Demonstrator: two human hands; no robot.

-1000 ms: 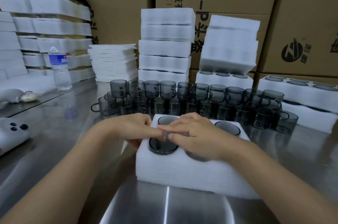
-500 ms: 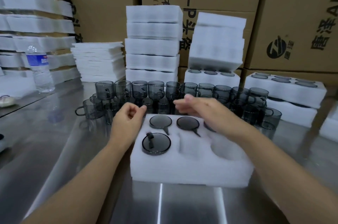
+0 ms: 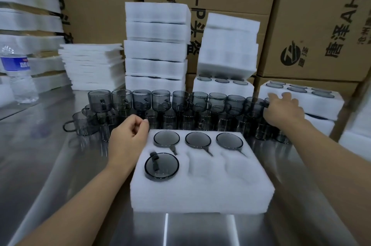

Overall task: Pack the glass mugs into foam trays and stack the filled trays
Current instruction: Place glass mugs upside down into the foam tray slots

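A white foam tray (image 3: 200,191) lies in front of me on the steel table (image 3: 50,165). Three smoky glass mugs fill its back row (image 3: 197,139), and one more mug (image 3: 161,166) sits in the front left pocket. The front middle pocket (image 3: 202,165) and front right pocket hold nothing. Behind the tray stand several loose mugs (image 3: 160,103), stacked in two layers. My left hand (image 3: 128,137) hovers at the tray's back left corner, fingers loosely curled and holding nothing. My right hand (image 3: 283,110) reaches over the right end of the mug row with fingers spread.
Tall stacks of foam trays (image 3: 156,49) stand behind the mugs, and another filled tray (image 3: 313,107) lies on a stack at the right. Thin foam sheets (image 3: 92,65) are piled at back left beside a water bottle (image 3: 16,77). Cardboard boxes (image 3: 311,14) wall the back.
Both hands have lifted off the front left mug. My right hand swung out to the right end of the mug row. The left hand drew back to the tray's left corner.
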